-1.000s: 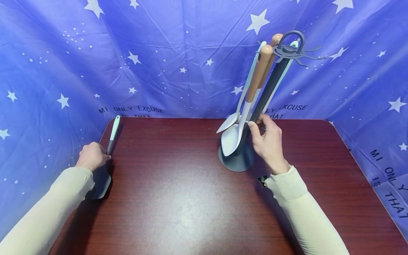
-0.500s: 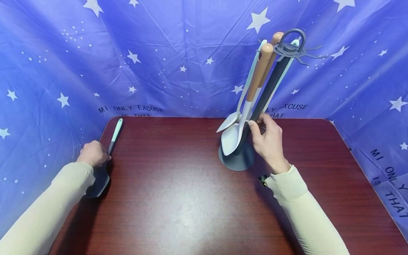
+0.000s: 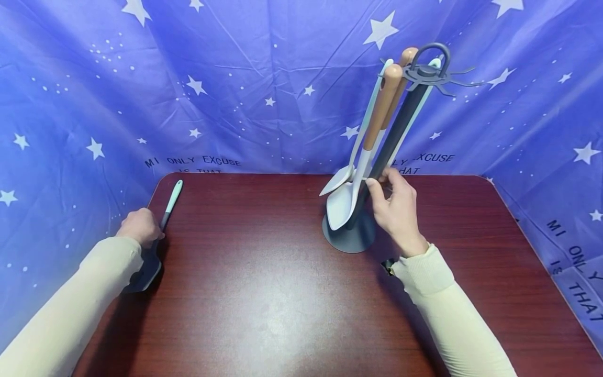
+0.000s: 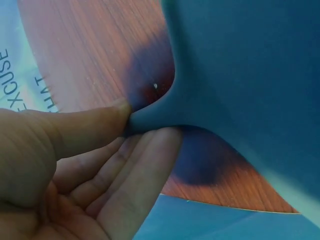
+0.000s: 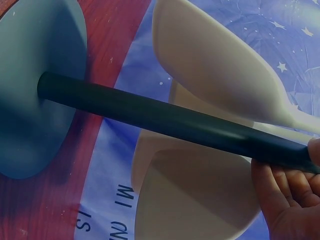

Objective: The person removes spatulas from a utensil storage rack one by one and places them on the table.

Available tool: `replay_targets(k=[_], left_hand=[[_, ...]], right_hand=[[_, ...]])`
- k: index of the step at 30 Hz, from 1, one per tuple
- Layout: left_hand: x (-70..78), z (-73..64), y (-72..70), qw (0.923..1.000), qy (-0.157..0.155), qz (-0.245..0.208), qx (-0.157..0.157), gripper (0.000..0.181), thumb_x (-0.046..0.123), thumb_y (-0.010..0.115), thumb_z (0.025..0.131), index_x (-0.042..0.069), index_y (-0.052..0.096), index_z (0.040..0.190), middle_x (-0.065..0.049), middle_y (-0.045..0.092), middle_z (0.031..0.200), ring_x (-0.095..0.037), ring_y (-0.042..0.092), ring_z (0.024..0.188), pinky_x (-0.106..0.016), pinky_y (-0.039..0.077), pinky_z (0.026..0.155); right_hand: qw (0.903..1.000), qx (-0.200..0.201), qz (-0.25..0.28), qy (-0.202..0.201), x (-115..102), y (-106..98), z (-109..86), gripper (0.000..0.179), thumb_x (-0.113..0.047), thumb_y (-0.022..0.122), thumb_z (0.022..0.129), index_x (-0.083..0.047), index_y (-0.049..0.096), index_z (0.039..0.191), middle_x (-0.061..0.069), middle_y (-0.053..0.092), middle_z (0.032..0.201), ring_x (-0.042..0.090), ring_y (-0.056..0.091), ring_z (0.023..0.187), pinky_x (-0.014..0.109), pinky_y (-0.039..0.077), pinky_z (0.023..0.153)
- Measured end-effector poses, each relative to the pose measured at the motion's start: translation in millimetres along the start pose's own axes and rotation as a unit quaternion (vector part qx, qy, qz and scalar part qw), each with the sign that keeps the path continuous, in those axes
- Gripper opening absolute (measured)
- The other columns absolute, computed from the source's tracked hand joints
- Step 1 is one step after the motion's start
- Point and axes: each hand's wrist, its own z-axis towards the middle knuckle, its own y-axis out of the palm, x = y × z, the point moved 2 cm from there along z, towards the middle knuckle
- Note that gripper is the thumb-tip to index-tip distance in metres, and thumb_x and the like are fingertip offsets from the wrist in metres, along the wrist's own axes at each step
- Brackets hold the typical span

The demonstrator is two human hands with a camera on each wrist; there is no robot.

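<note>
Dark turner [image 3: 148, 272], well left of utensil stand [image 3: 395, 139], is pinched at its neck between thumb and fingers of left hand [image 3: 140, 228]; stand's pole is pinched by right hand [image 3: 397, 209]. Step judged as turner pick-up or set-down, can't tell which. If pick-up, handle should be raised to a bare hook [image 3: 461, 84] atop the stand, pole kept steadied.

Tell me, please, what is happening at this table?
A person is handling kitchen utensils with both hands. The left hand pinches the neck of a dark spatula with a mint-tipped handle, at the left side of the table. The right hand holds the black post of a utensil stand, where pale-headed utensils hang.
</note>
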Motion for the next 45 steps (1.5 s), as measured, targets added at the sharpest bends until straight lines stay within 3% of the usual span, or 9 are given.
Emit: replay_targets(k=[6,27,45], left_hand=[[2.8,-0.4,-0.7,0.9999,-0.004,0.006,0.01,0.02,0.011,0.072,0.076,0.001,0.06,0.063,-0.01,0.059,0.054,-0.021,0.06,0.047,-0.035,0.048,0.047],[1.3,0.7,1.0,0.9998,0.006,0.013,0.014,0.019,0.01,0.071,0.075,-0.006,0.061,0.072,-0.013,0.058,0.058,-0.024,0.058,0.049,-0.037,0.048,0.048],[3.5,-0.8,1.3,0.9997,-0.006,0.009,0.022,0.018,0.01,0.066,0.075,-0.007,0.059,0.075,-0.016,0.058,0.061,-0.028,0.058,0.051,-0.037,0.049,0.047]], right_hand=[[1.0,0.001,0.002,0.0,-0.2,-0.2,0.2,0.013,-0.014,0.066,0.088,-0.002,0.061,0.091,0.008,0.063,0.081,0.004,0.056,0.071,0.011,0.042,0.061],[1.0,-0.005,-0.002,0.005,0.9,-0.2,0.2,0.014,-0.013,0.066,0.089,-0.001,0.061,0.092,0.008,0.063,0.082,0.012,0.058,0.071,0.012,0.041,0.061],[1.0,-0.003,0.001,0.006,-0.1,-0.6,0.3,0.013,-0.014,0.066,0.088,-0.002,0.062,0.092,0.008,0.063,0.082,0.004,0.055,0.071,0.012,0.041,0.061]])
